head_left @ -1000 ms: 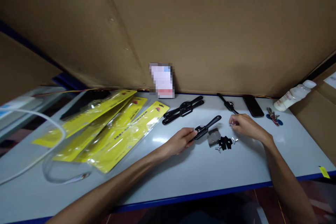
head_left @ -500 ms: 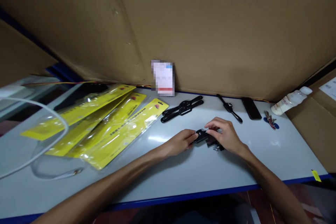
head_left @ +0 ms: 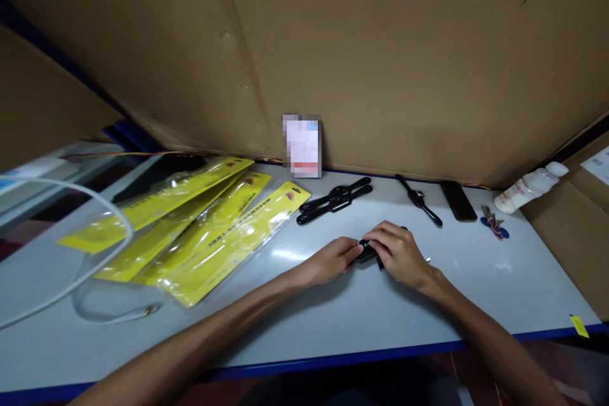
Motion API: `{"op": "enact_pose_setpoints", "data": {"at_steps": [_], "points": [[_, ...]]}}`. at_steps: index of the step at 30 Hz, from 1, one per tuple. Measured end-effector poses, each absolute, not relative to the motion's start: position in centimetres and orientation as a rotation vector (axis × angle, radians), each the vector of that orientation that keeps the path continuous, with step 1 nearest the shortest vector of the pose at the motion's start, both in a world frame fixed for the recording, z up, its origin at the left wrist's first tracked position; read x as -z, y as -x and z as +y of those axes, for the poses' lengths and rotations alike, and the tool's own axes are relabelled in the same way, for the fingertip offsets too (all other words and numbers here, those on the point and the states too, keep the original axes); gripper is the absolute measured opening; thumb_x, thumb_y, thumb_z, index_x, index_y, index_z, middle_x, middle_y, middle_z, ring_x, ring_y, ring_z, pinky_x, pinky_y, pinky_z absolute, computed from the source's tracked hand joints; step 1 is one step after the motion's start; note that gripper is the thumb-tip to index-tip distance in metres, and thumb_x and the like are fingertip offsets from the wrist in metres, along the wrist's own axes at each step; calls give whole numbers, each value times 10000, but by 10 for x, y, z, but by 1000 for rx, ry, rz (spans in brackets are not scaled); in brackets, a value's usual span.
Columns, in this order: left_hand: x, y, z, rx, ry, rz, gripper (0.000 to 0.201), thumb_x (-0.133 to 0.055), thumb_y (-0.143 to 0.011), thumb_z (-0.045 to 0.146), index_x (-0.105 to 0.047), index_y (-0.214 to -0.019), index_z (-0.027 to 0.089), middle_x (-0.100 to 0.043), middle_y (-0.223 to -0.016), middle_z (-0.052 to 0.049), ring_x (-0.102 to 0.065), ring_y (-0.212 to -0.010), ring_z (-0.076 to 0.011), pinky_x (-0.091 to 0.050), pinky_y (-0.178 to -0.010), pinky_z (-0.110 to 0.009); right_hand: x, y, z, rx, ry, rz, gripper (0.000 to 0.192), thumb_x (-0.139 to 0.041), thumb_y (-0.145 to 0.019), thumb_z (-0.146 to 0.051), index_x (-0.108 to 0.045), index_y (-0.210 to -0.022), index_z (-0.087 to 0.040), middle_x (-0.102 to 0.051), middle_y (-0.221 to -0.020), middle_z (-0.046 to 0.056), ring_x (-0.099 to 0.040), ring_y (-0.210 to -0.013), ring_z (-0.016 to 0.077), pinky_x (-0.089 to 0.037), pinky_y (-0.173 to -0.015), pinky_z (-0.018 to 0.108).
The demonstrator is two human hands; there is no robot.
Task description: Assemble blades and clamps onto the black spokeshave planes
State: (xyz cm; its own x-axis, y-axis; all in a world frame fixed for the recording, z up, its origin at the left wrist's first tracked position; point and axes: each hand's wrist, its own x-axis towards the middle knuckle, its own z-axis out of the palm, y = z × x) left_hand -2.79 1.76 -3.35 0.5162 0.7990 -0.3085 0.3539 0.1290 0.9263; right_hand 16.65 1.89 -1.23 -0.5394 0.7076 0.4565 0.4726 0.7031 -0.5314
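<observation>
My left hand [head_left: 339, 257] is closed around one end of a black spokeshave [head_left: 366, 252], held low over the tabletop. The thumb presses beside its middle part. My right hand [head_left: 399, 254] reaches over the tool from the other side, thumb and fingertips pinched together at its middle; whatever lies between them is too small to name. Under the right palm a dark flat piece [head_left: 381, 263] partly shows. A small shiny bit of metal [head_left: 429, 260] peeks out by the right wrist. Beyond the hands lie black spokeshaves [head_left: 335, 200], side by side, and a single one [head_left: 419, 200].
Yellow-backed clear plastic packs [head_left: 228, 247] lie overlapped at left, near a white cable [head_left: 102, 266]. A phone [head_left: 458, 200], keys [head_left: 493, 223] and a white bottle [head_left: 530, 187] are at right. A blurred card [head_left: 303, 147] leans on the cardboard wall [head_left: 380, 63].
My right fingertips have moved left onto the spokeshave's middle, close to the left thumb. The right hand now covers most of the dark pieces and the screw. The view has shifted slightly.
</observation>
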Motion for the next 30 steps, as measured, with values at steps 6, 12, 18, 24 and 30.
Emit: {"op": "enact_pose_setpoints", "data": {"at_steps": [6, 12, 18, 24, 30], "points": [[32, 27, 18, -430, -1462, 1058, 439, -466, -840, 612, -426, -628, 230, -383, -476, 72, -327, -452, -104, -243, -471, -261, 13, -163, 16, -313, 853, -2353, 262, -465, -951, -36, -680, -1014, -172, -643, -908, 76, -598, -846, 197, -514, -750, 321], [26, 29, 17, -397, -1429, 1068, 374, -492, -861, 496, -420, -617, 222, -393, -490, 69, -318, -427, -90, -216, -439, -247, 5, -159, 13, 137, 744, -2719, 282, -420, -913, 24, -658, -951, -124, -622, -868, 92, -521, -822, 225, -487, -747, 350], [27, 32, 17, -345, -1387, 1057, 319, -497, -873, 427, -416, -642, 224, -390, -510, 73, -299, -384, -79, -193, -384, -237, 8, -155, 12, 318, 697, -2736, 280, -395, -960, -20, -638, -894, -140, -602, -821, 79, -505, -778, 226, -476, -715, 347], [22, 33, 17, -338, -1351, 1023, 353, -508, -867, 545, -429, -741, 225, -396, -551, 94, -282, -385, -62, -211, -353, -202, 20, -152, 10, -17, 846, -2519, 249, -444, -942, -16, -639, -1048, -127, -617, -888, 100, -554, -843, 239, -508, -763, 360], [18, 36, 17, -333, -1316, 1027, 410, -501, -857, 623, -422, -777, 229, -397, -561, 99, -265, -386, -56, -201, -344, -195, 21, -156, 13, -366, 933, -2252, 154, -580, -943, -97, -695, -940, -199, -636, -865, 52, -587, -826, 204, -510, -730, 334]]}}
